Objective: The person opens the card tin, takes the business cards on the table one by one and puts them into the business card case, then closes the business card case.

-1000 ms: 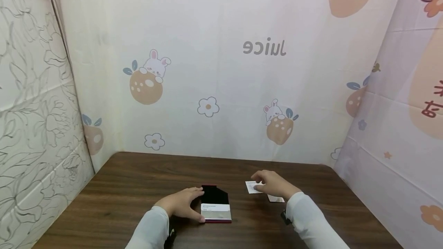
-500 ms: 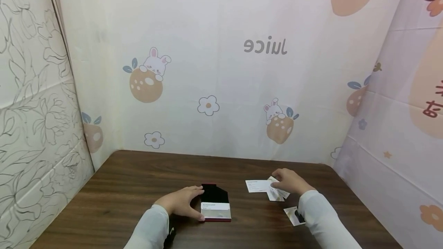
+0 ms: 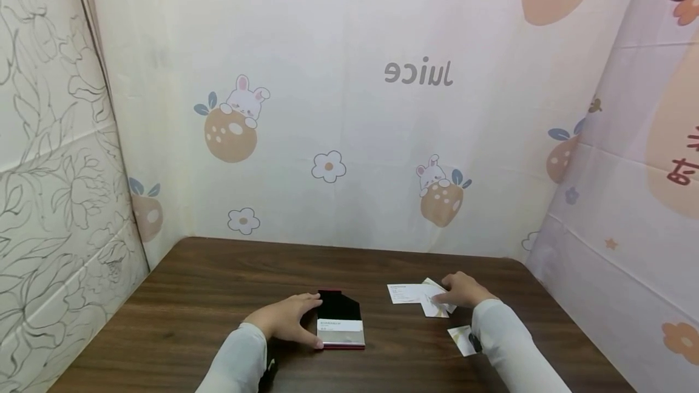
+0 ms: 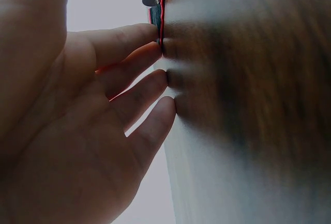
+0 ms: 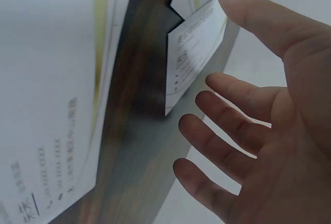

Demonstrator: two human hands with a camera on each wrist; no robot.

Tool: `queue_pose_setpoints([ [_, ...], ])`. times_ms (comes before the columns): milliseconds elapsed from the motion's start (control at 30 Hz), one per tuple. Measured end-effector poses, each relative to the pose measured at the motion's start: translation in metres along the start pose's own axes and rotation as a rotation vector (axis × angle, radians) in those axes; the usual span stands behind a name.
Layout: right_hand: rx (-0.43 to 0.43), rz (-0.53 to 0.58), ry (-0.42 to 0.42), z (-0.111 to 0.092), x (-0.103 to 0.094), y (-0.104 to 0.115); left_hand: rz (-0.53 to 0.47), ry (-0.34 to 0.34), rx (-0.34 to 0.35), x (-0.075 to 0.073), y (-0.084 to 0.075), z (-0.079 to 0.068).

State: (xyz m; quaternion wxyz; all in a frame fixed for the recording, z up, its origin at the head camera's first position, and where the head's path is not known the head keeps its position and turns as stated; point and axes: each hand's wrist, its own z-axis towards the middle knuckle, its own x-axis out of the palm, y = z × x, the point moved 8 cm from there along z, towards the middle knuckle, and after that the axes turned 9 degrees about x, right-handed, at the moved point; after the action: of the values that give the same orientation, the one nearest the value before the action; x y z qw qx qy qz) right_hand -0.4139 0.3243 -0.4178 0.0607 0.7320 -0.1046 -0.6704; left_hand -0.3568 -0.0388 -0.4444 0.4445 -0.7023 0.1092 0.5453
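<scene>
Several line-drawn flowers mark the white cloth (image 3: 60,108) at far left. Next, on the dark wooden table (image 3: 218,278), the left hand (image 3: 286,318) lies released, fingers extended, its thumb at the near left corner of a black, red-edged case (image 3: 341,309) and its index finger at the far left edge. A white printed card (image 3: 340,325) shows across the case above a silvery strip. Well to the right, overlapping white cards (image 3: 405,293) lie flat. Just beside them the right hand (image 3: 466,291) is loose, fingers parted; I cannot tell whether its thumb touches one. A separate card (image 3: 460,338) lies nearer, partly behind the right sleeve (image 3: 505,335).
</scene>
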Motion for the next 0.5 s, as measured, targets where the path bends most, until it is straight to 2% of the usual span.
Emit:
queue_pose_setpoints([
  [200,0.026,-0.014,0.009,0.0038,0.0057,-0.0057,-0.001,0.001,-0.011,-0.0005,0.0010,-0.0009],
  [500,-0.009,0.001,-0.014,0.0060,0.0058,-0.0052,0.016,-0.001,-0.006,0.0006,-0.0011,-0.0009],
])
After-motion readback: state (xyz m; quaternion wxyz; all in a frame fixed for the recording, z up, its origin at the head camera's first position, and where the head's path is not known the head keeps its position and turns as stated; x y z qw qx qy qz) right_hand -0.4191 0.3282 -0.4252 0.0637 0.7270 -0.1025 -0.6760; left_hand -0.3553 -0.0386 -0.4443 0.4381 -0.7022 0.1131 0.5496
